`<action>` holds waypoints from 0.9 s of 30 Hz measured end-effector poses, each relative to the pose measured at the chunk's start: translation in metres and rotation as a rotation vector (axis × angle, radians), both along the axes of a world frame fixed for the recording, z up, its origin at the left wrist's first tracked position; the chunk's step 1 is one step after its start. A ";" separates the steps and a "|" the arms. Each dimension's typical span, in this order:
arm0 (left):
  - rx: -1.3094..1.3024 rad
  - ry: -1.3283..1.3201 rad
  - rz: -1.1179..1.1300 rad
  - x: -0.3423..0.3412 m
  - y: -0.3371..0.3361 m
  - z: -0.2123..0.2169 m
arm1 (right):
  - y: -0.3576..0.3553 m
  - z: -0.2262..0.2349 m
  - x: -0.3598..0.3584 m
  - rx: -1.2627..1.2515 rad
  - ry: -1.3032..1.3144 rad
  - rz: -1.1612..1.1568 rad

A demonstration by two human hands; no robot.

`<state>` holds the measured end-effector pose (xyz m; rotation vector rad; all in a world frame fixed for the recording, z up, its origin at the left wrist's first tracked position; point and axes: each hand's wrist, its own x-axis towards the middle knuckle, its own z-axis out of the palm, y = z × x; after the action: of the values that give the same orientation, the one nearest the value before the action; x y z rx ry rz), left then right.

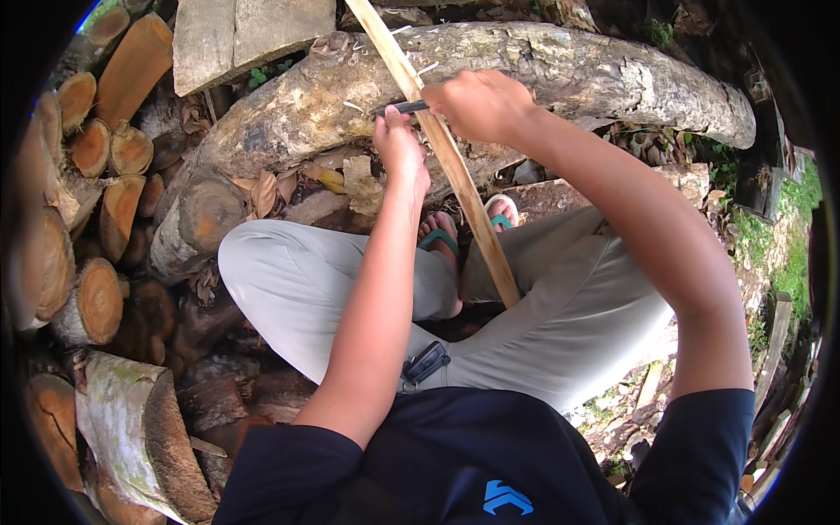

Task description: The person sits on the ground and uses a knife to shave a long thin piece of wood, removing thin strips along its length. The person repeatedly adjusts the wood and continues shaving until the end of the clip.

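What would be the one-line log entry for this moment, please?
left hand: on knife | right hand: grips knife handle | blade: across stick | stick: leans on log | person: seated

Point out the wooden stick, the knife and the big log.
wooden stick [477,223], head view, middle of its pale shaft.
knife [407,107], head view, dark blade between the hands.
big log [569,66], head view, top bark.

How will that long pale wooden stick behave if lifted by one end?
The wooden stick looks stiff: it runs straight from log to lap. Thin and pale, so probably light. Its flat faces suggest it won't roll.
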<state>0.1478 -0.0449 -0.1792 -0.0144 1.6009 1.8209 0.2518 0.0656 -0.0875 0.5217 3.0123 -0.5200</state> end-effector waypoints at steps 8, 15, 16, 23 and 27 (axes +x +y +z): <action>0.007 -0.013 0.085 0.003 0.007 0.002 | 0.007 -0.003 -0.006 0.041 0.042 0.073; 0.001 0.029 0.024 -0.002 0.003 -0.001 | 0.003 -0.008 -0.003 0.046 0.036 0.014; -0.009 0.040 0.004 -0.001 0.000 0.000 | 0.003 -0.006 -0.003 0.039 0.032 0.022; 0.038 0.010 -0.055 0.000 -0.004 0.004 | -0.001 0.001 0.008 0.026 0.044 0.001; 0.059 -0.038 0.004 0.008 0.005 0.007 | 0.004 0.005 0.002 0.056 0.018 0.011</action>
<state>0.1556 -0.0401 -0.1721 -0.0259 1.5214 1.8590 0.2539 0.0699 -0.0830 0.5056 3.0529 -0.4438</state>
